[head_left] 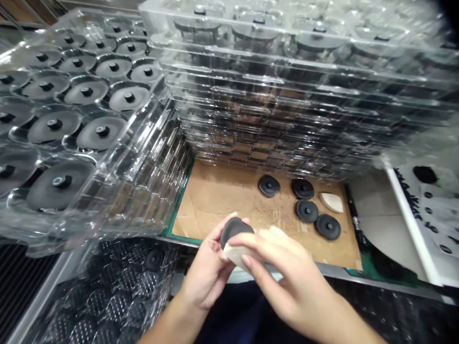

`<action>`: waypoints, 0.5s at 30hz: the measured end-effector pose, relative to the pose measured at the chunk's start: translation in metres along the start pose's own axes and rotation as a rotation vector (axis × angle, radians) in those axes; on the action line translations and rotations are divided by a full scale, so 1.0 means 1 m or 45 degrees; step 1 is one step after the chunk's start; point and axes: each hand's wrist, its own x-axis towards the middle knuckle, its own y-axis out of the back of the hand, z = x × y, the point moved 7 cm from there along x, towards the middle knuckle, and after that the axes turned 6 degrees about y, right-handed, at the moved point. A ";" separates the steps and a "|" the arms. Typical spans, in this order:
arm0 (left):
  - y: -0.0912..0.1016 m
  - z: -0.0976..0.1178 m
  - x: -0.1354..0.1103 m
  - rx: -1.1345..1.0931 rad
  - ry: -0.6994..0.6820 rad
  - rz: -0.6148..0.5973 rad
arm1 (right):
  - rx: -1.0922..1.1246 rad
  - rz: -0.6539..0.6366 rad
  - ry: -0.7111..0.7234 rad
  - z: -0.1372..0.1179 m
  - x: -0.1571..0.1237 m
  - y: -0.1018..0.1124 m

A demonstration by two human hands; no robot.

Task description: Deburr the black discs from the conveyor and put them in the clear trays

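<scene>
We are cradling a black disc in the curled fingers of our left hand, at the near edge of the cardboard. Our right hand is pinching a pale pad at its rim; we are probably wiping, though blur is hiding the contact. Continuing calls for a steady left hold. The disc is looking matte and round.

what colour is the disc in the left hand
The disc is dark grey, close to black; it shows best in the head view.
</scene>
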 end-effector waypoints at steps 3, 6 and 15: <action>-0.014 0.002 0.000 0.038 -0.014 -0.101 | -0.123 0.221 0.045 -0.002 -0.004 0.016; -0.016 0.008 0.001 0.078 -0.063 -0.091 | -0.039 0.229 0.106 -0.006 -0.014 0.014; -0.038 0.030 0.000 0.108 -0.302 -0.068 | 0.155 0.076 0.133 -0.002 -0.026 0.011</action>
